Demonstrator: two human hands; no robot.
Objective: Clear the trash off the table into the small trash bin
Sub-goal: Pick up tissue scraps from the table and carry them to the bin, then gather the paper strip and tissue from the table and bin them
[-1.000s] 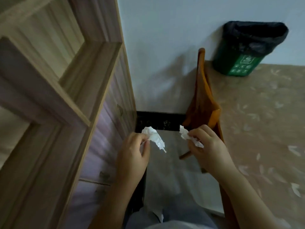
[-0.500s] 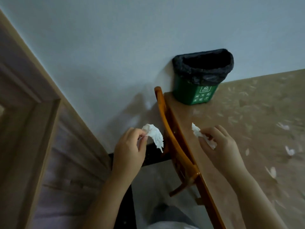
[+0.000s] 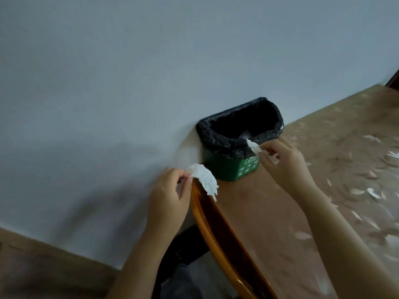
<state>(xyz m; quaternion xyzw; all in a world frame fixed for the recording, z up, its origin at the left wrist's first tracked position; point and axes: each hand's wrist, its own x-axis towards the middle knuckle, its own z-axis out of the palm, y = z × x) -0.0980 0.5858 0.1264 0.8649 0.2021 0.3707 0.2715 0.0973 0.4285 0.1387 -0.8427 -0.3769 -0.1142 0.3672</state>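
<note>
Now | left fingers pinch tissue | right fingers pinch scrap at bin rim

Small green plastic bin, white icons, black liner. Crumpled white tissues. Tan tablecloth with pale leaf pattern; glossy orange-brown table edge. Pale blue-grey wall.

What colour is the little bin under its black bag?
Green, with small white symbols on its front; the head view shows the small trash bin clearly below the black liner.

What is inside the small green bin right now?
A black liner fills the bin. A faint pale patch shows near its front rim; the rest of the interior is too dark to make out.
</note>
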